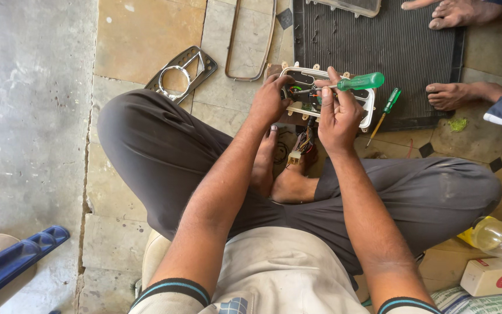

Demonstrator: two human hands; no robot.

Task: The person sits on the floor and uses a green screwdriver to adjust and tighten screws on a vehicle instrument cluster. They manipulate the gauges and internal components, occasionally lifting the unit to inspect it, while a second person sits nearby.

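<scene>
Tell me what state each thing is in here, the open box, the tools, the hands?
White casing: open, wiring exposed, steadied on the floor.
Left hand: gripping the casing's left end.
Right hand: closed around a screwdriver.
Green-handled screwdriver: held, tip inside the casing.
Small green screwdriver: lying loose on the floor.
Metal bezel: detached, lying flat.
Clear bottle: lying on its side.

The person sits cross-legged on the stone floor (146, 35). The left hand (269, 102) grips the left end of a white housing (369, 110) with wires inside — the right hand (338, 116) holds a green-handled screwdriver (360, 82) over its open middle. A 2nd, smaller green screwdriver (386, 110) lies just right of the housing, on the edge of a black ribbed mat (390, 40). A metal bezel (182, 74) lies on the floor to the left, well apart.
</scene>
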